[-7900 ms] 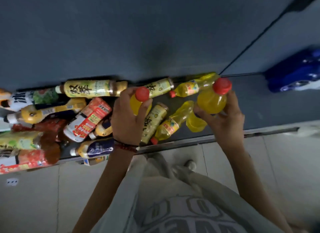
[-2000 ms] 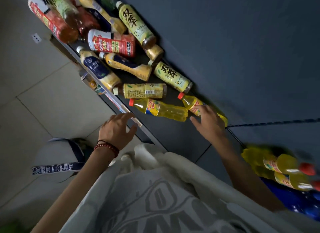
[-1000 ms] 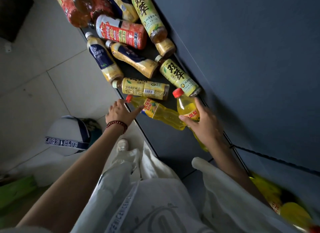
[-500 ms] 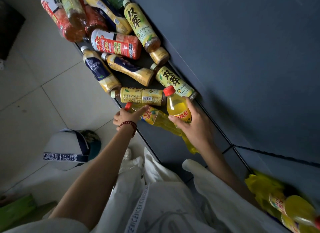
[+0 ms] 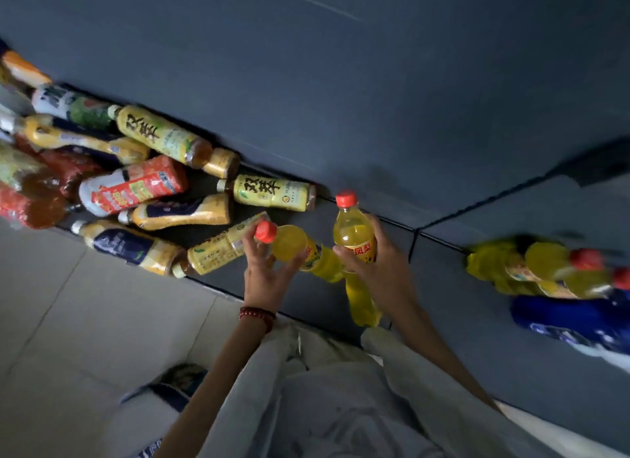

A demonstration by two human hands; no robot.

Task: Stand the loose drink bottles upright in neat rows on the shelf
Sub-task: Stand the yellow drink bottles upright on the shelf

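Observation:
My right hand point(image 5: 381, 270) grips a yellow pineapple drink bottle point(image 5: 354, 232) with a red cap, held upright above the dark shelf point(image 5: 320, 304). My left hand point(image 5: 269, 273) grips the shoulder of a second yellow bottle point(image 5: 289, 244) just under its red cap, tilted with its base toward the right hand. Several bottles lie loose on the shelf's left part: yellow tea bottles point(image 5: 272, 191), a red-labelled one point(image 5: 136, 186), blue-labelled ones point(image 5: 129, 246). Yellow bottles point(image 5: 545, 266) with red caps stand blurred at the right.
A dark back panel point(image 5: 341, 99) rises behind the shelf. A blue object point(image 5: 572, 321) lies at the right, below the yellow bottles. Pale floor tiles point(image 5: 85, 321) lie in front of the shelf edge, with a cap point(image 5: 170, 386) on the floor by my knees.
Both hands have lifted their yellow bottles off the shelf: the right one now stands upright in the hand, the left one is raised by its neck. The view has swung.

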